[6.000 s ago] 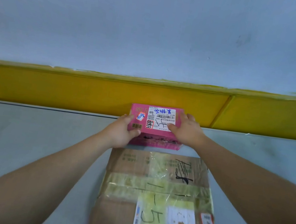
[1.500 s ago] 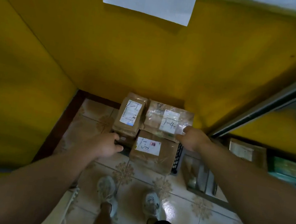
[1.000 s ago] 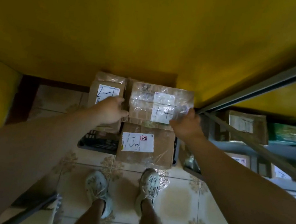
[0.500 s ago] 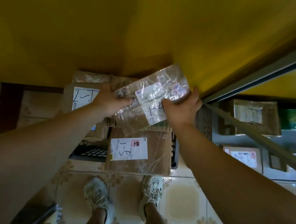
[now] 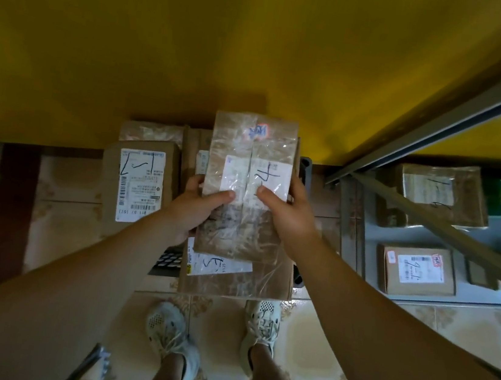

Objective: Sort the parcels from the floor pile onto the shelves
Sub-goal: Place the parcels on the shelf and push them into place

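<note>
parcel (image 5: 248, 186): glossy tape over cardboard | floor (image 5: 311, 351): glossy tile

The single head-worn view looks almost straight down from standing height onto the tiled floor (image 5: 310, 357).

A parcel storeroom: taped cardboard parcels (image 5: 138, 184) with printed shipping labels and handwritten numbers lie piled on the tiled floor (image 5: 334, 344) against a yellow wall (image 5: 199, 39), and grey metal shelves (image 5: 411, 238) beside them hold more labelled boxes (image 5: 417, 270).
</note>
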Available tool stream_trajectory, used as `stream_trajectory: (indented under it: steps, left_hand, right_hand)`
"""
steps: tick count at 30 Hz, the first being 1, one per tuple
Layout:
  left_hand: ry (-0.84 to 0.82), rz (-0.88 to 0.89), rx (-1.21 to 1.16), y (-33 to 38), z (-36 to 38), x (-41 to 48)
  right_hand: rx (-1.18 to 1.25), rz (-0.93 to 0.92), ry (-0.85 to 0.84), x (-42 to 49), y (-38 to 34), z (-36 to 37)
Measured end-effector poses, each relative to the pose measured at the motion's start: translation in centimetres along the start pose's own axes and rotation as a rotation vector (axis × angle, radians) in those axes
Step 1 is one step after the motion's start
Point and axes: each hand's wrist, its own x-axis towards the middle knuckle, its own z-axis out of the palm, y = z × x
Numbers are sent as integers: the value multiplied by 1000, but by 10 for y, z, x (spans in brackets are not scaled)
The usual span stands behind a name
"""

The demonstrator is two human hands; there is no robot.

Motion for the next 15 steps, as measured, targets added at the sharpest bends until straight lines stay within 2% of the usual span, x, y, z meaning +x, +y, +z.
stream_trajectory:
  steps: [3, 6, 7, 9, 11, 12, 15]
  left_hand:
    - [-35, 41, -11, 0, -10, -8]
    - [-22, 123, 172, 2, -26, -24]
    - [31, 189, 295, 2, -32, -29]
    - [273, 347, 504, -4, -55, -36]
    - [538, 392, 494, -14, -87, -32]
    - [610, 359, 464, -21, -106, -24]
    - [608, -26, 261, -47, -154, 7]
  right_hand:
    - [22, -34, -75, -3, -2, 2]
    - [19, -18, -84, -6, -6, 9]
    - [-7, -21, -72, -6, -7, 12]
    - [-39, -36, -52, -6, -10, 20]
    - [-31, -32, -48, -4, -13, 27]
    - [-35, -28, -45, -1, -12, 29]
    - [-85, -47, -36, 5, -4, 35]
